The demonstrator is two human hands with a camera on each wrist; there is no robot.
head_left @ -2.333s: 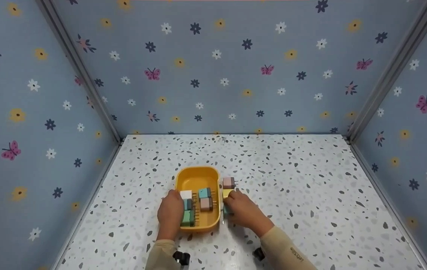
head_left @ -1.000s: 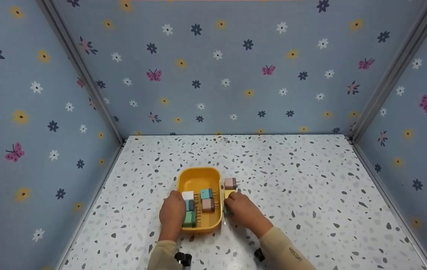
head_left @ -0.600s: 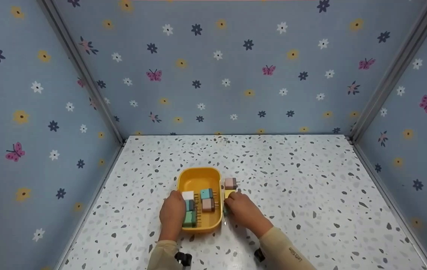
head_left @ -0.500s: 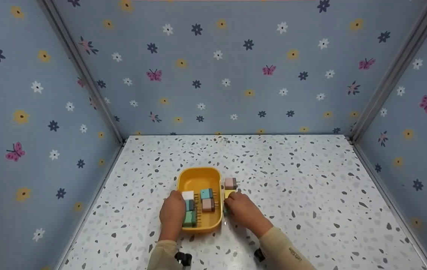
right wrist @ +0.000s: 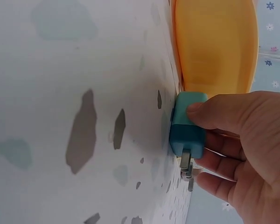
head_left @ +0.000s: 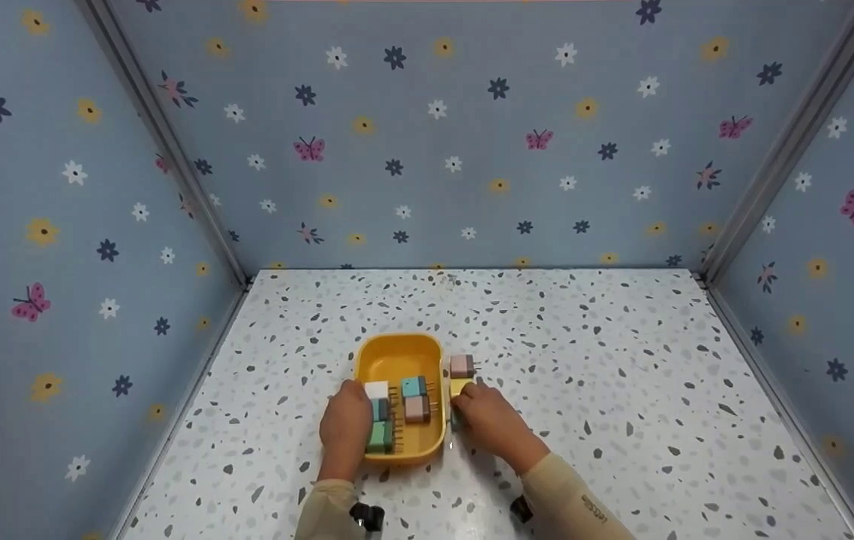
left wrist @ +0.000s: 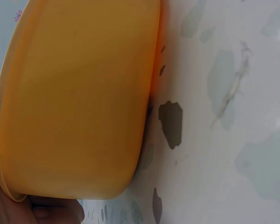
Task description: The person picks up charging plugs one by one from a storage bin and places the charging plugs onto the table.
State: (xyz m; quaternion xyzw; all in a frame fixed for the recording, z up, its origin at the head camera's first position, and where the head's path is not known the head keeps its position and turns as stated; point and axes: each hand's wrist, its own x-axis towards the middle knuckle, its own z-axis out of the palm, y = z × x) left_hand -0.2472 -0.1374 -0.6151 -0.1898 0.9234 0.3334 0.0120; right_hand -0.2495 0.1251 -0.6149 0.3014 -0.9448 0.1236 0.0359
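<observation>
Green plug adapter sits pinched in my right grip at the tabletop, just outside the yellow box, whose rim my left grip clasps. Against half a second ago I see almost no shift, so I judge the work paused. Lettering on the right sleeve is too small to read surely.

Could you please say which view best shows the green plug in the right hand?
Right wrist view: the green plug and its prongs show clearly. The head view shows a sliver; left wrist, none.
</observation>
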